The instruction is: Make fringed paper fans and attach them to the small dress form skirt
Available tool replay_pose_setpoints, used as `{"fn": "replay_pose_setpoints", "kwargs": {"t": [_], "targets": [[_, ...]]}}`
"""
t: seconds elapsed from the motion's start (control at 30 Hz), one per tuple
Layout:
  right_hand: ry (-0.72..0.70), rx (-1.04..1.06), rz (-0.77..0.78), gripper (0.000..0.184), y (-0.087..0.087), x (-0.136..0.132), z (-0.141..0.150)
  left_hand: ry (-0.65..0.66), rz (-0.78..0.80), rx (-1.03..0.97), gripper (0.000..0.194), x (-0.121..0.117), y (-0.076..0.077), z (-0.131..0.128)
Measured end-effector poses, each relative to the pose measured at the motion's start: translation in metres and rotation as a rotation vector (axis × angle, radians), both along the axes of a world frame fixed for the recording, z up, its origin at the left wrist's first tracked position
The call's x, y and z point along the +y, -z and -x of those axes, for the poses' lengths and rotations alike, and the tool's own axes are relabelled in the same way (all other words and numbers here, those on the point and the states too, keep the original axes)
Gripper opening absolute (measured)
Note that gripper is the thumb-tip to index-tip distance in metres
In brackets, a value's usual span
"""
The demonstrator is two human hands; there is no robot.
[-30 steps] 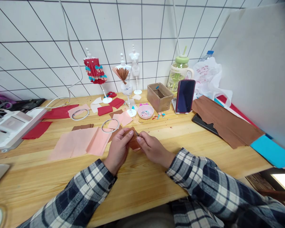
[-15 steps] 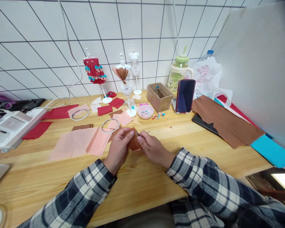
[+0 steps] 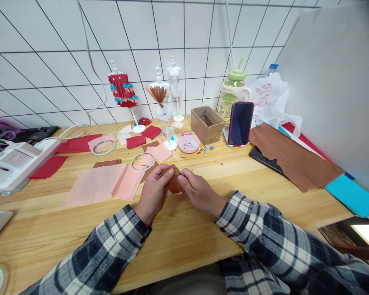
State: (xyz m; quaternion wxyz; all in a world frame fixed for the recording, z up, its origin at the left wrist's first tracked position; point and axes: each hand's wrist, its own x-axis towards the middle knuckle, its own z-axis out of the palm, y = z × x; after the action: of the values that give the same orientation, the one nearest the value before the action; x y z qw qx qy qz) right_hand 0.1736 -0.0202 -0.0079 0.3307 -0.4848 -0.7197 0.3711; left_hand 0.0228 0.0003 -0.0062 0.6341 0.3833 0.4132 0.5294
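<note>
"Head view, mid-frame, just below centre: what's b/w the hands?"

"Small brown piece (image 3: 175, 186), cloth or paper, can't tell which. It's up off the tabletop (image 3: 172, 237), approx. Pale sliver shows at its bottom edge."

"How'll it handle?"

"My guess: v. light, soft, thin, bends w/o effort. Not slippery, prob. a bit grippy. Creases or frays easily, so go gentle, esp. at the edges."

"Best hold?"

"Flat pinch nr the left edge, thumb on top, fingers under for backing. Leaves the upper-right corner free to work on. Don't tug, b/c it'd likely stretch or tear."

"And the L hand (image 3: 151, 194)?"

"Closed to a pinch, thumb tip on the brown face, other fingers curled behind. No spread."

"R hand (image 3: 201, 191)?"

"Also pinched, thumb vs. index, on a slim dark tool (image 3: 178, 170) at the piece's upper-right edge. Mostly hidden, so can't ID it. Lower fingers curled in; can't tell how tight."

"Hands touching each other?"

"Can't tell; fingertips v. close, w/ the piece b/w them."

"Nearby?"

"White hoop (image 3: 132, 162) up & left of the hands, pink sheets (image 3: 93, 184) left of centre, pink bowl (image 3: 189, 151) just above, nr mid-frame."
</note>
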Motion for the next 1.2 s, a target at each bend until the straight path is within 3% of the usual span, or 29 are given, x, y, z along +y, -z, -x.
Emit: {"fn": "replay_pose_setpoints", "kwargs": {"t": [0.57,1.2], "targets": [[-0.004,0.002,-0.021,0.023,-0.0008,0.0006,-0.0013,0.104,0.024,-0.013,0.024,-0.0022,-0.0009,0.0022],[0.004,0.018,-0.002,0.024,-0.0008,0.0018,-0.0030,0.124,0.051,-0.041,0.021,-0.0021,-0.0008,0.0023]]}}
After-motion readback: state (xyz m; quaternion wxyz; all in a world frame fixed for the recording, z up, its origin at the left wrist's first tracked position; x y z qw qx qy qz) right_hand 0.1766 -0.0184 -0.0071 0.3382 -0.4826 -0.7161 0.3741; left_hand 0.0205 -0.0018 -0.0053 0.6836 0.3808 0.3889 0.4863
